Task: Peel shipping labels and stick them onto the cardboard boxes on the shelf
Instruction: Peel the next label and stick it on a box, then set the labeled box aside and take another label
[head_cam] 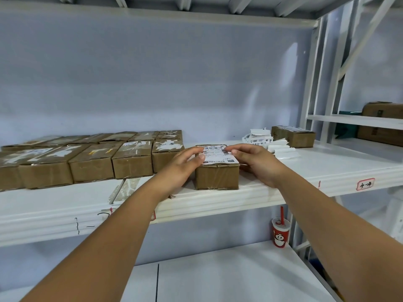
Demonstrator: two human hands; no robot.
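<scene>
Label (219, 154) lies flat on top of a small box (217, 176) at the front edge of the shelf (305, 166), about mid-length. My left hand (183, 164) presses the label's left edge, my right hand (257, 163) its right edge. Fingers near straight on both, gripping nothing. Rows of boxes (91, 162) toward the left end. Loose label pile (259, 139) and another box (293, 136) sit back right.

Shipping label (218, 154) print illegibly small
</scene>
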